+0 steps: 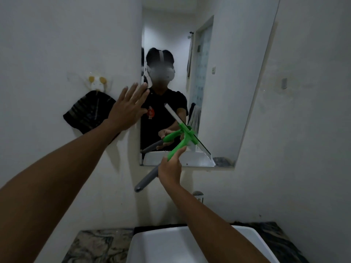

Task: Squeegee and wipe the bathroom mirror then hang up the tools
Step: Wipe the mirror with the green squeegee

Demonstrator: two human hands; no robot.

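The wall mirror (224,76) hangs ahead, above the sink. My right hand (170,168) grips the squeegee (180,144) by its green neck, with the grey handle end sticking out down to the left. Its blade lies slanted against the lower middle of the glass. My left hand (128,107) is spread flat with straight fingers against the mirror's left edge and the wall beside it. A dark cloth (87,112) hangs from a wall hook (97,82) left of the mirror.
A white sink basin (161,245) stands below my arms, set in a dark marbled counter (95,245). A grey tap (198,195) juts from the wall under the mirror. The mirror reflects a person in black, a door and hanging towels.
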